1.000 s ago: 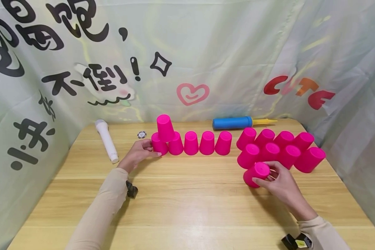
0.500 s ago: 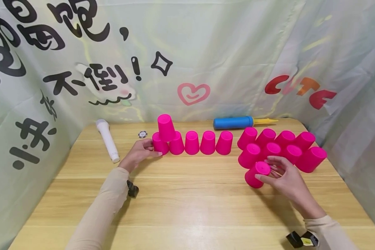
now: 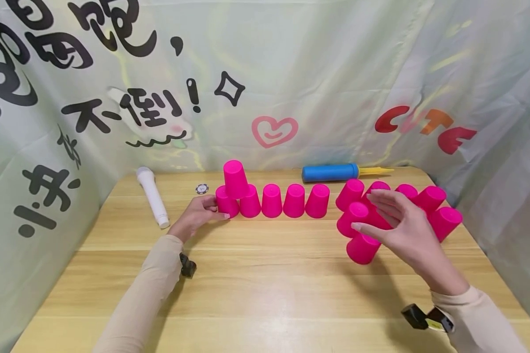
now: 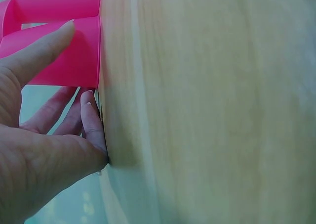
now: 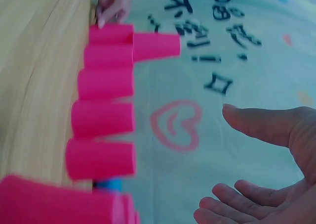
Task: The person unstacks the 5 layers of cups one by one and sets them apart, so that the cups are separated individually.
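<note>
My left hand holds the leftmost pink cup of a row of upside-down cups. In the left wrist view, the thumb lies along that cup's side, with the fingers behind it. Another pink cup stands upside down across the tops of the two leftmost cups. My right hand is raised over the cup group on the right, its thumb and fingers spread, nothing between them. Below its thumb stands the front pink cup, partly hidden. In the right wrist view the right hand is likewise spread.
Several more upside-down pink cups stand close together at the right. Behind the row lies a blue pump with a yellow nozzle. A white microphone and a small round chip lie at the left. A printed curtain hangs behind the table.
My right hand has let go of the front cup and lifted up over the right-hand group, its fingers spreading. The left hand stays at the leftmost cup.
</note>
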`<state>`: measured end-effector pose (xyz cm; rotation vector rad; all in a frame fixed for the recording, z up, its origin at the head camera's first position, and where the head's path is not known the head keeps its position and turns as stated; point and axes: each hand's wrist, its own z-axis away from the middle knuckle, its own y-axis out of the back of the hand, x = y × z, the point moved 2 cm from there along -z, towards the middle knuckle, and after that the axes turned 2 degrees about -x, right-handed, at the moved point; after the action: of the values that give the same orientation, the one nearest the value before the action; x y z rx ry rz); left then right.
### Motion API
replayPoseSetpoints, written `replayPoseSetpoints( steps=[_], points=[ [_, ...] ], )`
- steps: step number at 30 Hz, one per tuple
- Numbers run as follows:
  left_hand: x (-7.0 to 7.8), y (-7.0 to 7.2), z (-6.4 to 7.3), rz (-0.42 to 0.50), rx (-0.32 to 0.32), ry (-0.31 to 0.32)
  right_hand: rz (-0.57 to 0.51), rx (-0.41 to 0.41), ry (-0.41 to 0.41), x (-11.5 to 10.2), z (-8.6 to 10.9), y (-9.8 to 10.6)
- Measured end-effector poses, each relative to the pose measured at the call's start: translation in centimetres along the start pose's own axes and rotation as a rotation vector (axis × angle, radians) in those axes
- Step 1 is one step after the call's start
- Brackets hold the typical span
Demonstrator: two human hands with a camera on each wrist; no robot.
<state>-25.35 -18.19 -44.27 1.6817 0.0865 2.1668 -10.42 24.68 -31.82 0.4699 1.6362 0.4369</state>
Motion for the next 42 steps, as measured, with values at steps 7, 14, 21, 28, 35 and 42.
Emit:
replayPoseSetpoints(
  steps=[7, 14, 21, 28, 35, 42],
  points=[
    [0.0, -0.1, 0.0, -0.007, -0.002, -0.003, -0.027, -0.102, 0.059, -2.5, -2.0, -4.3],
    [0.2, 0.0, -0.1, -0.010, 0.002, -0.005, -0.087, -0.193, 0.081, -3.5, -4.7, -9.7],
    [0.3, 0.1, -0.1, -0.014, 0.004, -0.003, -0.114, -0.221, 0.058, -4.6, -7.4, -14.6],
    [0.2, 0.2, -0.2, -0.014, -0.002, -0.007, -0.128, -0.190, 0.076, -6.3, -10.3, -18.2],
    [0.0, 0.1, -0.2, -0.001, -0.010, -0.008, -0.183, -0.163, 0.118, -7.3, -12.3, -20.6],
    [-0.1, 0.0, -0.2, 0.011, -0.006, -0.022, -0.245, -0.158, 0.155, -7.5, -13.2, -22.1]
  ],
)
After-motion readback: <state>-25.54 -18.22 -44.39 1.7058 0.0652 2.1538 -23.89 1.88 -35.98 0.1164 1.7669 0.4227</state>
